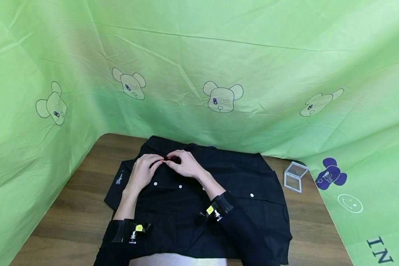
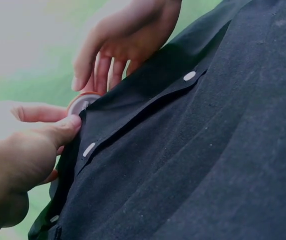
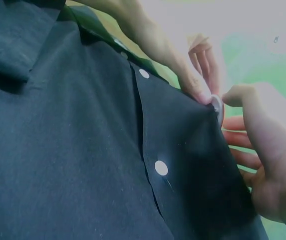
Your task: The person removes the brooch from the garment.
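in the head view, my left hand (image 1: 143,171) and my right hand (image 1: 185,165) meet over the upper left part of the black cloth shirt (image 1: 193,218). between my fingertips sits a small thin round disc with an orange rim (image 1: 164,161), only a sliver of it showing. the round white buttons (image 1: 180,186) lie nearer me on the shirt; beneath it is the wood-grained table (image 1: 76,221), and to its right a grey-framed clear hinged case (image 1: 296,175) stands folded open.

in the left wrist view, my left thumb and finger pinch the disc at the shirt's edge. the disc's face is pale and smooth, with a small metal fitting. the shirt is matte and lint-flecked, its long flap lifting in a soft wave.

in the right wrist view, my right thumb is beside the disc, fingers loosely bent behind the shirt's edge; i can't tell whether they grip anything.
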The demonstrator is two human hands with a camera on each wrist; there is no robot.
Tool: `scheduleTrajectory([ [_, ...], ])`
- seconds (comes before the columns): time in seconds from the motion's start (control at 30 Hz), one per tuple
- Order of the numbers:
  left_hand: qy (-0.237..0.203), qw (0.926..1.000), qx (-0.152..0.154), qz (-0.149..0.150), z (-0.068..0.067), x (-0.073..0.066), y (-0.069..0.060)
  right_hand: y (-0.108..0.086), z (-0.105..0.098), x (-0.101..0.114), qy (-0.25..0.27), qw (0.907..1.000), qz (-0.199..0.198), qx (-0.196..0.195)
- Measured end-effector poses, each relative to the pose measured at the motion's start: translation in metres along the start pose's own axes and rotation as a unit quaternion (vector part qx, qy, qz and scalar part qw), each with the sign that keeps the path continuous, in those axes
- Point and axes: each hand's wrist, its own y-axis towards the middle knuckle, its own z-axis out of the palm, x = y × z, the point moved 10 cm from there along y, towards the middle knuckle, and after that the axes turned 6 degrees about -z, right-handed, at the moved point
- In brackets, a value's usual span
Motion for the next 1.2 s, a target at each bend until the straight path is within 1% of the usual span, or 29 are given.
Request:
scheduleTrajectory([
  [0.13, 0.016, 0.9998, 0.000, -0.011, 0.000, 0.001, 0.000, -0.003, -0.004, 0.006, -0.046, 0.9986, -0.025, -0.006],
  [0.27, 0.036, 0.9992, 0.000, -0.016, 0.002, 0.001, 0.001, -0.004, -0.006, 0.016, -0.095, 0.9940, -0.052, -0.014],
  [0.37, 0.048, 0.9987, -0.004, -0.015, 0.002, 0.000, 0.002, -0.004, -0.006, 0.026, -0.137, 0.9876, -0.074, -0.019],
  [0.47, 0.057, 0.9983, -0.013, -0.010, 0.002, -0.001, 0.003, -0.003, -0.004, 0.036, -0.181, 0.9789, -0.092, -0.025],
  [0.67, 0.067, 0.9972, -0.032, 0.010, 0.001, -0.008, 0.001, -0.002, 0.000, 0.046, -0.243, 0.9632, -0.109, -0.034],
  [0.8, 0.068, 0.9966, -0.040, 0.023, 0.000, -0.011, 0.001, -0.002, 0.001, 0.051, -0.268, 0.9542, -0.124, -0.044],
  [0.97, 0.064, 0.9967, -0.038, 0.032, 0.000, -0.014, 0.001, -0.001, 0.001, 0.055, -0.285, 0.9482, -0.132, -0.050],
  [1.07, 0.060, 0.9968, -0.036, 0.039, 0.001, -0.015, 0.001, -0.001, 0.001, 0.057, -0.300, 0.9425, -0.136, -0.055],
  [1.13, 0.056, 0.9971, -0.033, 0.039, 0.002, -0.014, 0.001, -0.002, 0.001, 0.059, -0.308, 0.9388, -0.141, -0.061],
  [1.2, 0.050, 0.9979, -0.027, 0.032, 0.004, -0.013, 0.001, -0.003, 0.002, 0.060, -0.311, 0.9366, -0.145, -0.069],
])
